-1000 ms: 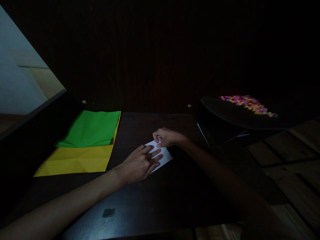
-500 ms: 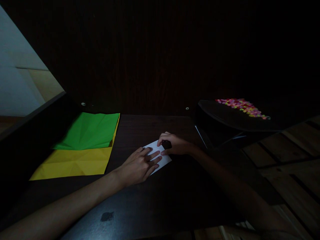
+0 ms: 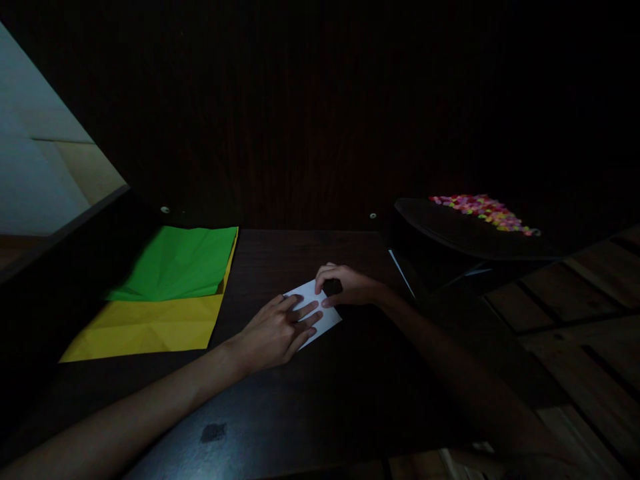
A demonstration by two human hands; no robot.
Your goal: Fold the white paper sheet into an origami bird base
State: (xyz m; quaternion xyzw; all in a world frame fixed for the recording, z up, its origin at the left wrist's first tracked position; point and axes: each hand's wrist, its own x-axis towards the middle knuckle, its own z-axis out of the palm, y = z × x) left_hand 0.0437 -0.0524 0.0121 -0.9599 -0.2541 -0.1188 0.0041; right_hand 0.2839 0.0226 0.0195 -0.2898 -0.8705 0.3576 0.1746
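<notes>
Left hand, spread flat, and right hand, curved open, met white paper short of the far edge of the desk, judged light, creasable, best taken by corners.

No readable text, labels, brands, numbers or signs anywhere in view.

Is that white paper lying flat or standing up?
Flat: the white paper lies on the table under the left hand. Whether it is folded, I cannot tell; it is partly covered.
</notes>
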